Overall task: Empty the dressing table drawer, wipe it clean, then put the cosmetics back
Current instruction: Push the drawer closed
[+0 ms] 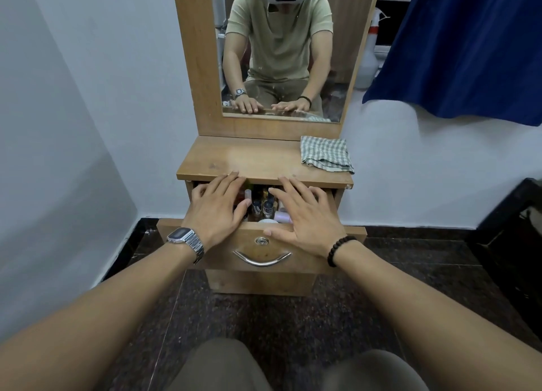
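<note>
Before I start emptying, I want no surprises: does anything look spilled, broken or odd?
Nothing looks spilled or broken. The drawer is open and crowded with bottles; both hands hover flat over them. The cloth lies rumpled at the top's right corner.

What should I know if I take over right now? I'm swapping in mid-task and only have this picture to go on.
Left hand: open, fingers spread over the open drawer, holding nothing.
Right hand: open, spread over the drawer's right side, holding nothing.
Cosmetics: bottles and small jars all in the drawer, between the hands.
Checked cloth: folded on the right rear corner of the table top, untouched.
Done: drawer pulled out.
Left: lift out the cosmetics, wipe the drawer with the cloth, put the cosmetics back.
</note>
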